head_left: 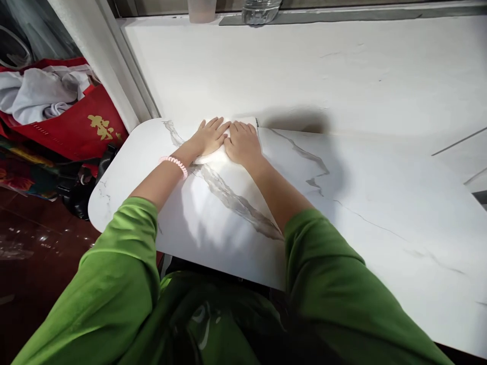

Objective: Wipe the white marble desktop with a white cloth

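Note:
A white cloth (216, 156) lies on the white marble-patterned table (228, 248), near its back edge against the wall. My left hand (208, 138) rests flat on the cloth with its fingers stretched out towards the right. A pink coiled band (174, 165) is round my left wrist. Beside it, touching at the fingers, my right hand (242, 143) presses on the cloth with its fingers bent over it. Much of the cloth is hidden under both hands.
A clear plastic bottle (261, 11) and a translucent cup (202, 11) stand on the ledge above the table. To the left of the table is a red bag (81, 126) with white fabric (43, 91) in it, and a black bag (76, 195) below.

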{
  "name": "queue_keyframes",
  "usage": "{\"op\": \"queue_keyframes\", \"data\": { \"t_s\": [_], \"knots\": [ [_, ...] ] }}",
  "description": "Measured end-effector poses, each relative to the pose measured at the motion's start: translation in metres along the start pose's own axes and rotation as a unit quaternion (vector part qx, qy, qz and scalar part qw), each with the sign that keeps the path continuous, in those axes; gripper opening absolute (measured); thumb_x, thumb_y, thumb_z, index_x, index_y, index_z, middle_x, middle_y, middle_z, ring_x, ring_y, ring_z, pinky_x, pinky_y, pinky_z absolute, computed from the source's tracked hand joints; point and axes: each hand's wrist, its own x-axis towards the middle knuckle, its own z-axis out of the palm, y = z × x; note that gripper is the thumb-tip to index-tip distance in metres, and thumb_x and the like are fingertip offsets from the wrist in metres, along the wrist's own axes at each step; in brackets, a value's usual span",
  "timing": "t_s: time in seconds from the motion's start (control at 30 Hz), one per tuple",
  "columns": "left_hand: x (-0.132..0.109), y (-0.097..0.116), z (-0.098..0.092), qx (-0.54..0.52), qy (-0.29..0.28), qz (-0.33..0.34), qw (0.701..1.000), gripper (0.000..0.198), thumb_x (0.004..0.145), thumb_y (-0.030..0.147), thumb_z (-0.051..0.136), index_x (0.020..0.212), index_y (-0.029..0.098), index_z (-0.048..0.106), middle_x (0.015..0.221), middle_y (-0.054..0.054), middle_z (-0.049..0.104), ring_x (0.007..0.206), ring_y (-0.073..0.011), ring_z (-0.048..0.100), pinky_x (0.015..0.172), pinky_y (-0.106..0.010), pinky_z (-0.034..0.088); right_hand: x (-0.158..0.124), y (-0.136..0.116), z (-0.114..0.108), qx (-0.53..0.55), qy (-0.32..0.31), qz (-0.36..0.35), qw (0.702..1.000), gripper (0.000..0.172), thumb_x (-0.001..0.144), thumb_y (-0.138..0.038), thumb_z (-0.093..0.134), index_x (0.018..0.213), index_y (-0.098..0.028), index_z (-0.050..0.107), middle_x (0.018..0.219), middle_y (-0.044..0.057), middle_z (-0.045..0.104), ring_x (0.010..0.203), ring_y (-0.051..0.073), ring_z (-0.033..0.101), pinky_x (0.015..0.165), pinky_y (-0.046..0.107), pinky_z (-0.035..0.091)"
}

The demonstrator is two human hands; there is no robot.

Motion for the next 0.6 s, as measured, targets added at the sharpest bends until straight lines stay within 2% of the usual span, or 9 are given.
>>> {"op": "queue_keyframes", "data": {
  "t_s": [0.13, 0.3, 0.43, 0.6],
  "knots": [
    [-0.002, 0.002, 0.000, 0.002, 0.009, -0.006, 1.000, 0.054, 0.101, 0.029, 0.027, 0.153, 0.015, 0.029, 0.161, -0.011, 0.024, 0.150, -0.0264, 0.018, 0.121, -0.049, 0.011, -0.001, 0.000, -0.001, -0.005, 0.000, 0.001, 1.000, 0.053, 0.094, -0.022, 0.024, 0.139, -0.003, 0.045, 0.142, 0.023, 0.050, 0.133, 0.031, 0.042, 0.110, 0.052, 0.028],
    [-0.031, 0.018, 0.000, 0.004, 0.019, -0.022, 1.000, 0.053, 0.102, 0.030, 0.027, 0.153, 0.014, 0.029, 0.161, -0.013, 0.023, 0.150, -0.0272, 0.017, 0.120, -0.051, 0.012, -0.024, -0.014, -0.017, -0.009, -0.017, -0.007, 1.000, 0.053, 0.093, -0.020, 0.026, 0.139, -0.001, 0.045, 0.145, 0.022, 0.048, 0.136, 0.031, 0.040, 0.112, 0.050, 0.027],
    [-0.075, 0.036, 0.000, 0.023, 0.021, -0.015, 0.999, 0.054, 0.103, 0.031, 0.027, 0.152, 0.010, 0.029, 0.160, -0.016, 0.024, 0.149, -0.0298, 0.018, 0.120, -0.052, 0.013, -0.061, -0.031, -0.030, 0.011, -0.007, -0.034, 0.999, 0.054, 0.093, -0.022, 0.026, 0.138, 0.000, 0.046, 0.145, 0.021, 0.048, 0.136, 0.031, 0.041, 0.113, 0.050, 0.027],
    [-0.146, 0.064, 0.000, 0.039, 0.027, -0.007, 0.999, 0.054, 0.103, 0.031, 0.028, 0.152, 0.010, 0.028, 0.160, -0.018, 0.024, 0.149, -0.0315, 0.018, 0.119, -0.054, 0.014, -0.121, -0.065, -0.047, 0.031, 0.002, -0.051, 0.998, 0.056, 0.094, -0.024, 0.026, 0.141, 0.000, 0.045, 0.147, 0.020, 0.047, 0.138, 0.032, 0.040, 0.114, 0.052, 0.028]
  ]
}}
